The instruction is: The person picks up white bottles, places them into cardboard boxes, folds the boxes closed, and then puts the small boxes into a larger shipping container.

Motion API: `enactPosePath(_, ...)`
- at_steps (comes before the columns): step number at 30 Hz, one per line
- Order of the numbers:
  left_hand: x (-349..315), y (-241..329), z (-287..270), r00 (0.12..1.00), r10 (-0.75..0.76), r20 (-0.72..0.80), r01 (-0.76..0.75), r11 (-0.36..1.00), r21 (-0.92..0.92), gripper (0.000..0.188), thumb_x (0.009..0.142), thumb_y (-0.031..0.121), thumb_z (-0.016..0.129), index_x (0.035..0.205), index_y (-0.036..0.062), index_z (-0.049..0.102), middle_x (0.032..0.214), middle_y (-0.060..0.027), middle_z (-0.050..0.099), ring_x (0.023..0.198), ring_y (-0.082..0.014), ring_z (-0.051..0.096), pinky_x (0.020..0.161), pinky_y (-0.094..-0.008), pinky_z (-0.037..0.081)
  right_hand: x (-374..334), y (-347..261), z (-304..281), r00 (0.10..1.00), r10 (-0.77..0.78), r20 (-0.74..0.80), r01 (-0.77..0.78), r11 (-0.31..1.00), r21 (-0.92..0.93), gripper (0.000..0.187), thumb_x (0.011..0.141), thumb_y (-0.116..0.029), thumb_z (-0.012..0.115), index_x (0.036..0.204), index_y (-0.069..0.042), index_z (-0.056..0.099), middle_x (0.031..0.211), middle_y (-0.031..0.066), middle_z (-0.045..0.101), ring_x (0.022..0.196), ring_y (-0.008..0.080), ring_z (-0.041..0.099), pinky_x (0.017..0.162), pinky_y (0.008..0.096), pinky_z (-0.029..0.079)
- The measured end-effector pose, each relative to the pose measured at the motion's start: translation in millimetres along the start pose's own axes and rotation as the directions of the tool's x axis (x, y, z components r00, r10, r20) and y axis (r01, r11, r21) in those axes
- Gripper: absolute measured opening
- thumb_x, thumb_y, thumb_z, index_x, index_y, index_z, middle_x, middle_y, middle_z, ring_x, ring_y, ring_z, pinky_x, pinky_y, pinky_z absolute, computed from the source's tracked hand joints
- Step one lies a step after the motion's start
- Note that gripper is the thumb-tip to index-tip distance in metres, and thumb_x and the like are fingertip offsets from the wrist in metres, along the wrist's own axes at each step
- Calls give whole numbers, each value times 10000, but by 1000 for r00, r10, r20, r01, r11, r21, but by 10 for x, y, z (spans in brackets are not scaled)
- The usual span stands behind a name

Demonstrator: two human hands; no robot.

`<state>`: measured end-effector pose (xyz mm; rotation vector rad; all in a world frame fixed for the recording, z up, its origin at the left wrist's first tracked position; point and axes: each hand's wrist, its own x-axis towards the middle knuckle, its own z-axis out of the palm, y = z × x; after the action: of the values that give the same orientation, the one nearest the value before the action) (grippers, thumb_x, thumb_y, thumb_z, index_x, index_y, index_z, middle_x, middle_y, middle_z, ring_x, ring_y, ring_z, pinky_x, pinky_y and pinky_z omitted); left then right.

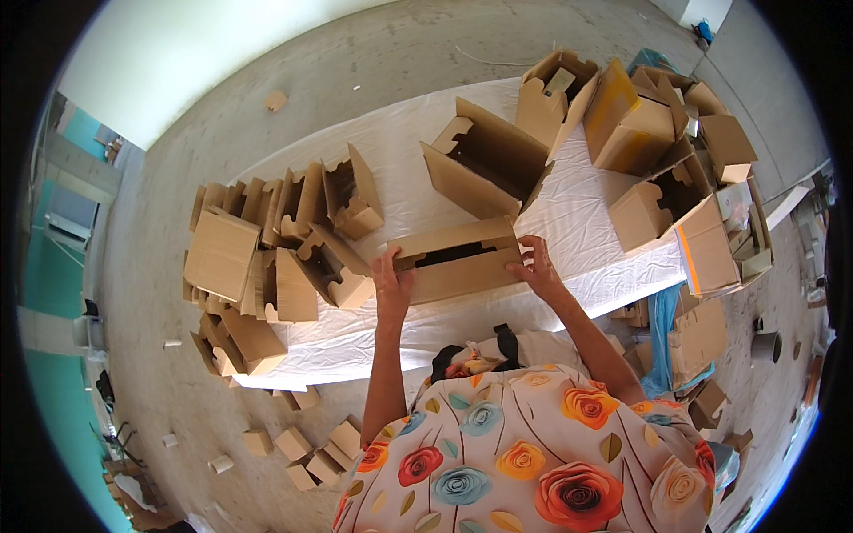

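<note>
Between my hands, close to the near edge of the white-covered table, is a long brown cardboard box with a dark slot along its top. My left hand grips the box's left end, fingers bent over the edge. At the other end, my right hand pinches the right edge with thumb and fingers. Just beyond it stands a larger open cardboard box, its inside dark. To the left, a small open carton sits near my left hand.
Rows of small open cartons crowd the table's left end. Bigger boxes pile up at the right, some with smaller pieces inside. Blue plastic hangs by the table's right side. Small boxes lie on the floor to the near left.
</note>
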<state>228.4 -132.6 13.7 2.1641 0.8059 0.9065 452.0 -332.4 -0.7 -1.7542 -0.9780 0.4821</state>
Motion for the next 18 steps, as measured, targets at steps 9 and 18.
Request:
enactPosePath(9,-323,-106,196,977,-214,6,209,947,-244,495,789,98,632,1245,77,440,1191,-132,459,1150,-290,392,983,-369,338,-30,-89,-68,692,489,531,-705,615,354,823,830,-506,546,1442,-156,122,1385,103,337,1238,241,378,933,413,415)
enactPosePath(18,-314,327,48,982,-185,33,187,971,-148,633,728,79,670,1290,89,379,1267,-216,377,1205,-363,358,999,-399,331,-93,-102,-124,749,426,507,-653,604,458,778,861,-431,565,1434,-104,153,1384,93,335,1231,215,385,970,399,390)
